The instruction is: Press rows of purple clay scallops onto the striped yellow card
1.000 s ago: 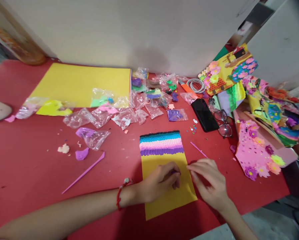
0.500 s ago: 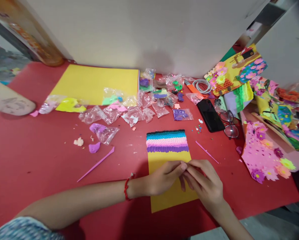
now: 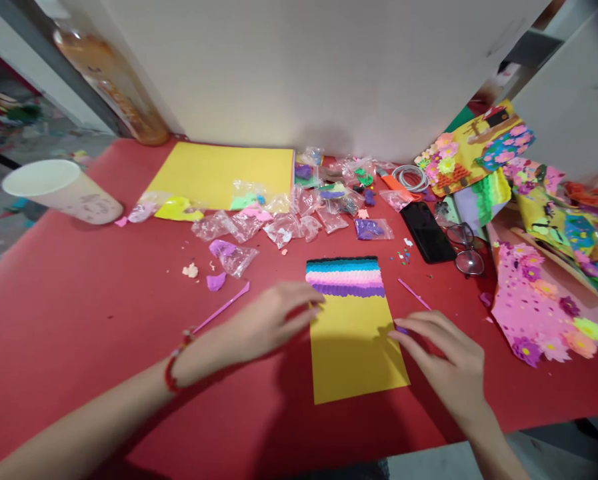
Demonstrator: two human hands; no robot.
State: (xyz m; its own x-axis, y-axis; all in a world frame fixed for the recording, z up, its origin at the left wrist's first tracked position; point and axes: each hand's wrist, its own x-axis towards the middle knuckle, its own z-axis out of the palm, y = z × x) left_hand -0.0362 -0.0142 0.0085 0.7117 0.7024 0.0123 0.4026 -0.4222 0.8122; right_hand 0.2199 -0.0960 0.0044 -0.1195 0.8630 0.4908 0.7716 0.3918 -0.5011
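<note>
A yellow sheet (image 3: 356,353) lies on the red table, its far end covered in scalloped clay rows (image 3: 346,277) of black, blue, white, pink and purple. My left hand (image 3: 279,317) hovers at the sheet's left edge, fingers apart and slightly blurred, holding nothing I can see. By the right edge, my right hand (image 3: 443,353) pinches a small bit of purple clay (image 3: 401,329) between thumb and fingertips. A pink modelling tool (image 3: 223,307) lies beyond my left forearm, and a second pink tool (image 3: 413,294) rests just past my right hand.
Clay lumps (image 3: 216,281) and small plastic bags (image 3: 241,260) spread across the table's middle. A paper cup (image 3: 69,190) and a bottle (image 3: 119,93) stand at left. On the right are a phone (image 3: 427,233), glasses (image 3: 469,261) and decorated clay sheets (image 3: 523,300).
My hands, together over the sheet before, have parted: the left moved left, the right moved right. Purple clay now shows in my right fingertips. The view has shifted to the left.
</note>
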